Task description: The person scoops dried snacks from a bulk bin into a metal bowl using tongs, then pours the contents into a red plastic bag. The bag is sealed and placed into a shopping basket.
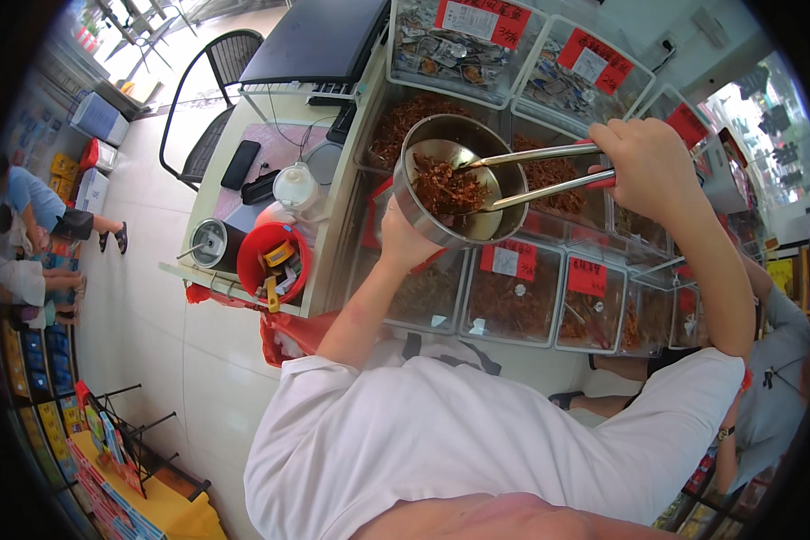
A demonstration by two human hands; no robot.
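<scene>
My left hand (408,236) holds a stainless steel bowl (415,199) from its near left side, tilted so that its inside shows. A pile of reddish-brown shredded dried food (445,189) lies in it. Metal tongs (553,155) with red grips are in my right hand (648,162), and their tips reach into the bowl at the food. Whether the tips pinch any of it, I cannot tell. Below and behind the bowl, clear plastic bins hold similar reddish food (547,192); the bowl hides part of them.
Lidded bins (459,50) with red signs stand at the back, more bins (513,297) in front. Left is a desk with a red bucket (246,263), a tumbler (209,243) and a lidded jug (297,185). A person in grey (773,385) is at right; others (34,196) are far left.
</scene>
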